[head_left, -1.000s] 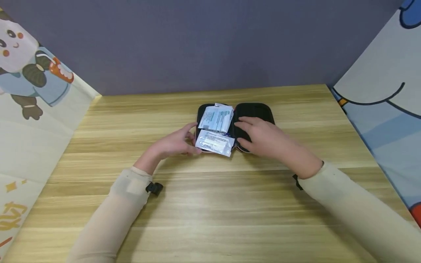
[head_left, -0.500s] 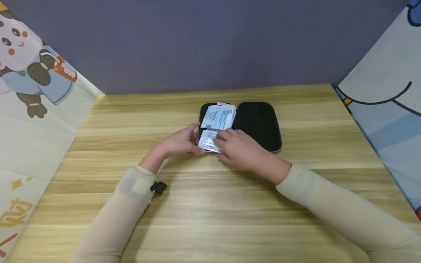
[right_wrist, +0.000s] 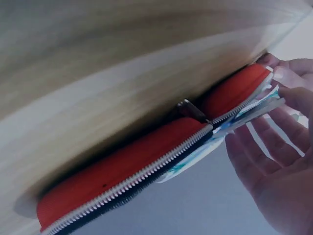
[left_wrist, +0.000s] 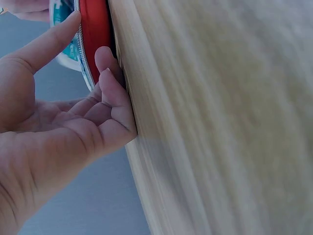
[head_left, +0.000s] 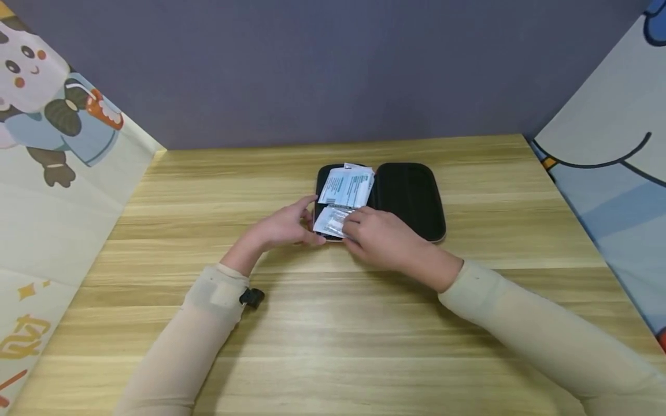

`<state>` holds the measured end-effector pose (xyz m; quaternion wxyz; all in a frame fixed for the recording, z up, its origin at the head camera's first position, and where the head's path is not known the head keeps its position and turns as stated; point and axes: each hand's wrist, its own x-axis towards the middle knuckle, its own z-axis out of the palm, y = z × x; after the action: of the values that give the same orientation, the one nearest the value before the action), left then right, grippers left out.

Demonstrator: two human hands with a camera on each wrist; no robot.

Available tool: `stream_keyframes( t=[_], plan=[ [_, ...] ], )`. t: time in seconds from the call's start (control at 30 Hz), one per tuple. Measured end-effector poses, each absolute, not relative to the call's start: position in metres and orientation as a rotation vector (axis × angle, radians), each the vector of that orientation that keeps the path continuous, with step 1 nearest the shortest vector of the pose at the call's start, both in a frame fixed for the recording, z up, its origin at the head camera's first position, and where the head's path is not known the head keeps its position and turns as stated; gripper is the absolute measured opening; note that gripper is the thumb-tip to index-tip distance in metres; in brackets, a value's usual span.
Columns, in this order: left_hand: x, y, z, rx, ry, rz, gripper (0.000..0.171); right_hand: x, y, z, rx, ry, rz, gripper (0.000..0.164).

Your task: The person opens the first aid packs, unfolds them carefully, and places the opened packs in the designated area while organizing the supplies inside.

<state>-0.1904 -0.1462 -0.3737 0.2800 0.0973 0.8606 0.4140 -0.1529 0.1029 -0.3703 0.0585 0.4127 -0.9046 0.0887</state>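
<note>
A zip case (head_left: 411,199) lies unfolded on the table, with a black lining and, in the wrist views, a red outer wall (right_wrist: 127,159). My left hand (head_left: 283,226) holds its left end, one fingertip on the zipper rim and other fingers curled low beside the red wall (left_wrist: 95,41). My right hand (head_left: 382,234) pinches the right end of a small silvery-white packet (head_left: 329,221) at the front of the left half; the fingers hide that end. Behind it, bluish-white printed packets (head_left: 346,186) lie stacked in the same half.
The wood-grain table (head_left: 322,346) runs back to a dark grey panel (head_left: 333,69). Cartoon-printed sheets flank it on the left (head_left: 78,190) and right (head_left: 609,144). A metal zipper pull (right_wrist: 190,110) sticks out at the front of the case's fold.
My right hand has moved left from the case's right half onto the small packet and taken hold of it. The packet has shifted slightly into the case. My left hand stays at the left end.
</note>
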Motion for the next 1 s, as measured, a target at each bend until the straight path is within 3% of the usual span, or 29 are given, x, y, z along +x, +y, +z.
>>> stream_keyframes(
  t=[0.13,0.63,1.0],
  plan=[
    [-0.191,-0.147,-0.374,0.262,2.306,1.097,0.118,-0.153,0.106,-0.362,1.22,-2.757,0.402,0.013],
    [-0.193,-0.143,-0.372,0.249,2.309,1.08,0.121,-0.169,0.148,-0.339,0.853,-2.822,0.888,0.018],
    [-0.193,-0.142,-0.373,0.269,2.292,1.115,0.128,-0.191,0.187,-0.326,0.43,-2.905,1.08,0.028]
  ],
)
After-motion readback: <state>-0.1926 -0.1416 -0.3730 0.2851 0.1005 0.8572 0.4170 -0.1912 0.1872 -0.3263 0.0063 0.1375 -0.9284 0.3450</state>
